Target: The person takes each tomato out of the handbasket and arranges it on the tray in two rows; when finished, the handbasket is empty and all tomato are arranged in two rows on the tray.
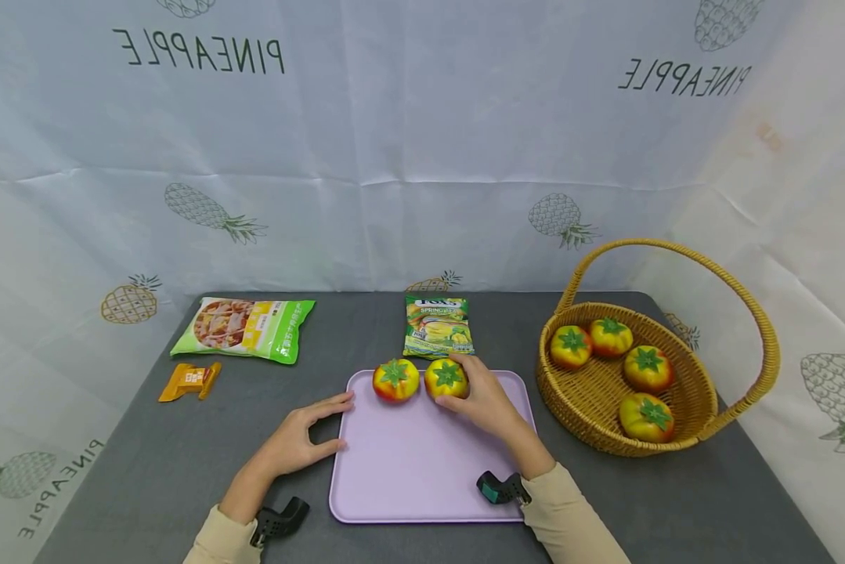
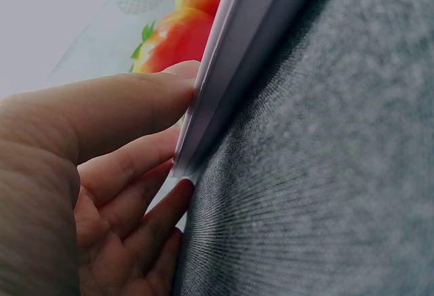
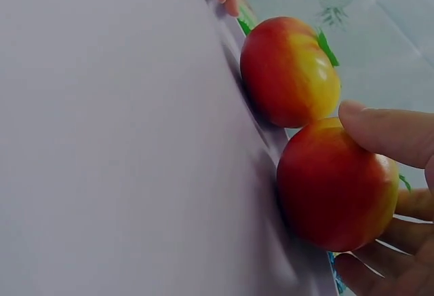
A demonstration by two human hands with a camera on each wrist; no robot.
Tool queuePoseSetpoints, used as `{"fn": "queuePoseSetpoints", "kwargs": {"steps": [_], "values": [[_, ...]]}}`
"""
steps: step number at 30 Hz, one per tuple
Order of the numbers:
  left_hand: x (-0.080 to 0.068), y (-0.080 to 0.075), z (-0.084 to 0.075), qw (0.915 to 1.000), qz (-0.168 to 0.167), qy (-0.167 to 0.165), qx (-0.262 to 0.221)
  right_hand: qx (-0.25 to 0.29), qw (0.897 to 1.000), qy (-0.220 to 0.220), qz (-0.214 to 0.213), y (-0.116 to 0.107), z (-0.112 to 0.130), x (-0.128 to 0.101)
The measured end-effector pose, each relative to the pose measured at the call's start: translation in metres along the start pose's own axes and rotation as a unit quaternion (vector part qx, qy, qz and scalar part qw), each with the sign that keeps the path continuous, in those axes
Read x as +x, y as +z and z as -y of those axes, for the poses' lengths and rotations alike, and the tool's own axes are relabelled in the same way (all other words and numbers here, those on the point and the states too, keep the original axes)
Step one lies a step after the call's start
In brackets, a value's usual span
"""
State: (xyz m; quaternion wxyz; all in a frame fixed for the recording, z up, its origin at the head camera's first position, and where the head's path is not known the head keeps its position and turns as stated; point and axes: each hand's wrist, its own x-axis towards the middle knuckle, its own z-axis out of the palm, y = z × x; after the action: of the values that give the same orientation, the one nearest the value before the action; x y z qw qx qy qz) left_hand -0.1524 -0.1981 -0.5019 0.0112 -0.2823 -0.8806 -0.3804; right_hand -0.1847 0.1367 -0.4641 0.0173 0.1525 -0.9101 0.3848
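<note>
**Two tomatoes on the tray, four in the basket**

Near the table's (image 1: 147,439) back-left corner lie a green snack bag (image 1: 244,327) and, in front of it, an orange wrapper (image 1: 189,381). The left hand (image 1: 302,440) rests at the lilac tray's (image 1: 422,478) left edge, fingers relaxed and touching its rim. Along the tray's back edge sit a free tomato (image 1: 395,380) and, just beside it, a held tomato (image 1: 446,378), which the right hand (image 1: 485,401) cups with curled fingers. Behind them lies a candy packet (image 1: 437,326). Toward the table's right edge stands a wicker basket (image 1: 704,392) holding four more tomatoes.
</note>
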Motion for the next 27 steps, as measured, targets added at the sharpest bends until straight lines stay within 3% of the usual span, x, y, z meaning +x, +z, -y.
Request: {"fn": "queuePoseSetpoints", "kwargs": {"steps": [12,20,27], "values": [[-0.001,0.001,0.001,0.9996,-0.01,0.026,0.005,0.008,1.0,0.008,0.022,-0.001,-0.002,-0.003],[-0.001,0.0,0.001,0.9998,-0.004,0.018,0.002,0.001,0.999,0.005,0.034,-0.002,0.0,-0.005],[-0.001,0.001,0.002,0.9998,-0.004,0.021,0.001,-0.021,1.0,0.011,0.011,-0.026,0.007,-0.008]]}}
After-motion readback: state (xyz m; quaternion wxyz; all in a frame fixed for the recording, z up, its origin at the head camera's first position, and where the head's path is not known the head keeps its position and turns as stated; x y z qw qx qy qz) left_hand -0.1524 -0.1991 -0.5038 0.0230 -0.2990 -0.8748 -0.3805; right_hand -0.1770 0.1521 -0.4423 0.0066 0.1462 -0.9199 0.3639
